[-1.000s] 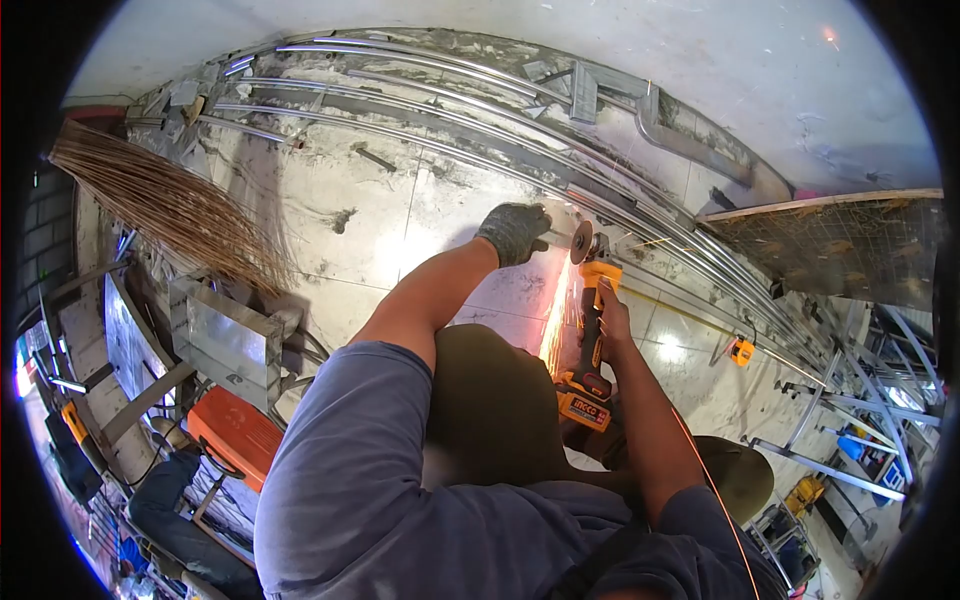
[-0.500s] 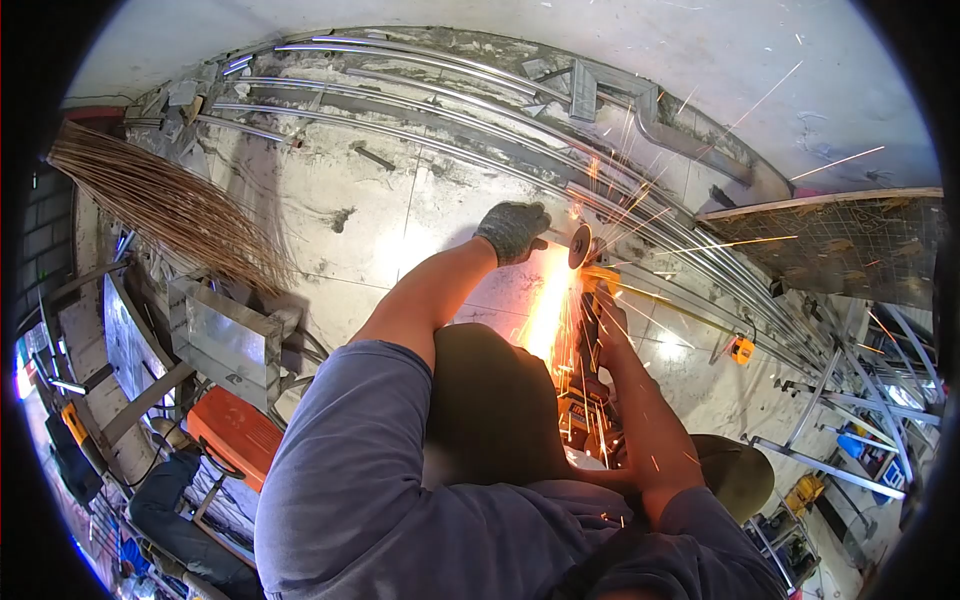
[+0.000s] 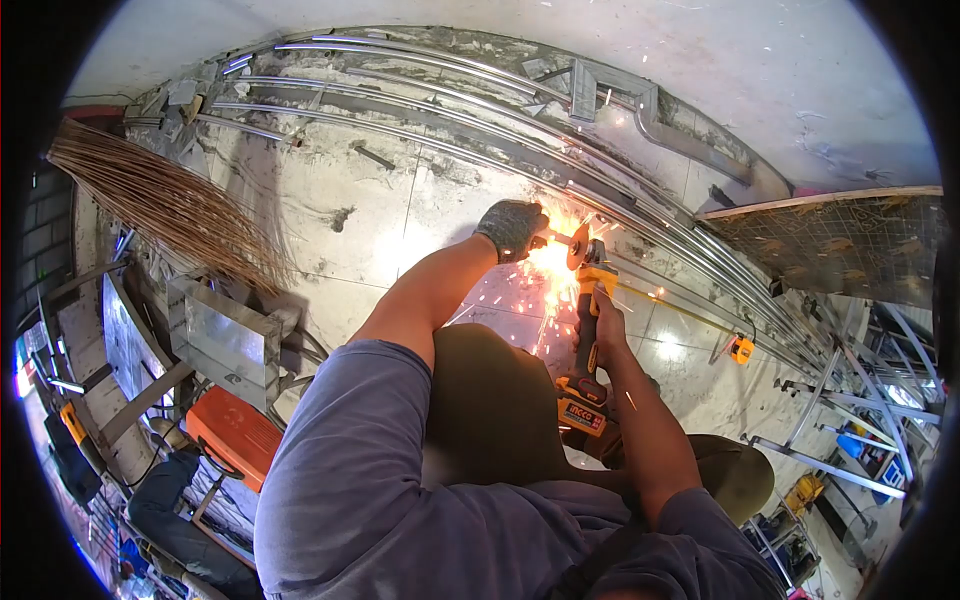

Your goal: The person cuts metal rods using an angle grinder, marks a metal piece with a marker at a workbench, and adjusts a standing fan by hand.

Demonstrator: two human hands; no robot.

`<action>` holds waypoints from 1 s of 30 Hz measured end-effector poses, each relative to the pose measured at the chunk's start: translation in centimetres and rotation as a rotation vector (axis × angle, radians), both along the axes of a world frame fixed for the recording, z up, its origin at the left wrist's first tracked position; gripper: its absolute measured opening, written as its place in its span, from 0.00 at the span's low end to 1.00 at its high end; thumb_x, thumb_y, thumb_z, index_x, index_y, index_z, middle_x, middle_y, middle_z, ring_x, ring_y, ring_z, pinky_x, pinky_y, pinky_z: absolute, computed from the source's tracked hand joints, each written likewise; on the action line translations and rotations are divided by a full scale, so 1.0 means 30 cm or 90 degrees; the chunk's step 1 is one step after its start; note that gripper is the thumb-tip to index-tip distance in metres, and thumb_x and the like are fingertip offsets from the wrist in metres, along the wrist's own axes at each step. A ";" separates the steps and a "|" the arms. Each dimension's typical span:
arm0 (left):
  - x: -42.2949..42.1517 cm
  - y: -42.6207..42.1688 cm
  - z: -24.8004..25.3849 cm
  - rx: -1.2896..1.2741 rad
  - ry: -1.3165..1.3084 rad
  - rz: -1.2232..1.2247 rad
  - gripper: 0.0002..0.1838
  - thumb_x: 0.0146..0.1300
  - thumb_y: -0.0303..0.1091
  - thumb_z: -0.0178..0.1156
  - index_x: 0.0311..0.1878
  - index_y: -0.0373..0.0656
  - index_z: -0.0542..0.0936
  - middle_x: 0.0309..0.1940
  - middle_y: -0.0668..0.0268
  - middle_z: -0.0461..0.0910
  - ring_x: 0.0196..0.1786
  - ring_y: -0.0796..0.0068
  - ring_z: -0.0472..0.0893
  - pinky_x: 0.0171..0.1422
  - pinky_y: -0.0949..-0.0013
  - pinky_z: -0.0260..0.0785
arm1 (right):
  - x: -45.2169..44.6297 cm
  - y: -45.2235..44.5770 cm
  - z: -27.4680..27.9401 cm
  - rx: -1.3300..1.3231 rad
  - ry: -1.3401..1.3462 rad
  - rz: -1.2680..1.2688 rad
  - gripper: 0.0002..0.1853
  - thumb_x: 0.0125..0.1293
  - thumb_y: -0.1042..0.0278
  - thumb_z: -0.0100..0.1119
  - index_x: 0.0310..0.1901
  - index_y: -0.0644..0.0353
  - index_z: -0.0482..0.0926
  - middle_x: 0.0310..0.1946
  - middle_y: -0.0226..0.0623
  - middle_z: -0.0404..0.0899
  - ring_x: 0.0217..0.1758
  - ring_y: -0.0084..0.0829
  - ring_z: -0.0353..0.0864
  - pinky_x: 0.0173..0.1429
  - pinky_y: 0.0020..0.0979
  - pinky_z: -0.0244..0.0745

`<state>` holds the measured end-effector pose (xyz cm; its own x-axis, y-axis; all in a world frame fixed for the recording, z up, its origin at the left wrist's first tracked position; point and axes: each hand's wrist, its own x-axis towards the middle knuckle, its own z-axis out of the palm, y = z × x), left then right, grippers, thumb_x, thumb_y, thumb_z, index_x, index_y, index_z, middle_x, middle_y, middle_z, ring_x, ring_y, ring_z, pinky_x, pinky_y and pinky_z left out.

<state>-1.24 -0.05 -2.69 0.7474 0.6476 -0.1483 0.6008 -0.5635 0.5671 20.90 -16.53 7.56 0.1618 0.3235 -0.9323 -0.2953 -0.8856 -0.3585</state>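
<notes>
My left hand (image 3: 513, 230), in a dark grey knitted glove, is closed on a small metal piece (image 3: 560, 238) that meets the grinder's disc; glare hides most of its shape. A cordless angle grinder (image 3: 592, 330), yellow and black with an orange-and-black battery at its rear end, is gripped around the body by my bare right hand (image 3: 608, 325). Its thin cutting disc (image 3: 579, 246) stands on edge, just right of the gloved fingers. Bright sparks burst around the contact and fall toward my knee.
Long metal tubes (image 3: 440, 135) run along the wall. A yellow tape measure (image 3: 741, 350) lies on the floor at right, blade extended. At left are a twig broom (image 3: 170, 200), a metal box section (image 3: 225, 340) and an orange case (image 3: 235, 435). Metal frames (image 3: 850, 420) stand at right.
The dense spark stream toward my knee has thinned to scattered sparks around the disc, and those flying right are mostly gone. The grinder's body shows more clearly. Both hands stay nearly in place.
</notes>
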 end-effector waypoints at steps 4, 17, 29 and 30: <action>-0.002 -0.003 0.018 -0.010 -0.015 0.014 0.17 0.63 0.46 0.70 0.47 0.43 0.84 0.48 0.57 0.82 0.53 0.51 0.84 0.58 0.51 0.76 | 0.015 0.000 -0.032 0.021 0.039 -0.003 0.33 0.72 0.26 0.57 0.37 0.54 0.76 0.18 0.36 0.74 0.14 0.34 0.76 0.18 0.40 0.75; -0.001 -0.006 -0.005 0.009 -0.024 0.019 0.17 0.62 0.46 0.70 0.48 0.45 0.84 0.46 0.57 0.83 0.53 0.53 0.84 0.60 0.51 0.76 | -0.005 0.020 0.003 -0.025 -0.009 0.005 0.32 0.72 0.25 0.54 0.37 0.53 0.75 0.19 0.36 0.75 0.15 0.34 0.76 0.20 0.41 0.75; 0.004 -0.007 -0.006 -0.014 0.013 0.009 0.19 0.62 0.48 0.71 0.48 0.44 0.84 0.47 0.58 0.83 0.54 0.53 0.84 0.60 0.52 0.76 | 0.014 0.005 -0.038 -0.005 0.024 0.006 0.33 0.73 0.25 0.53 0.36 0.53 0.76 0.18 0.35 0.74 0.14 0.35 0.76 0.20 0.41 0.75; 0.004 -0.008 -0.010 -0.008 0.000 0.014 0.19 0.62 0.48 0.71 0.48 0.44 0.84 0.47 0.58 0.83 0.53 0.53 0.84 0.60 0.52 0.76 | 0.012 0.007 -0.035 -0.001 0.018 0.006 0.33 0.73 0.25 0.53 0.36 0.53 0.76 0.18 0.35 0.74 0.14 0.35 0.76 0.20 0.41 0.74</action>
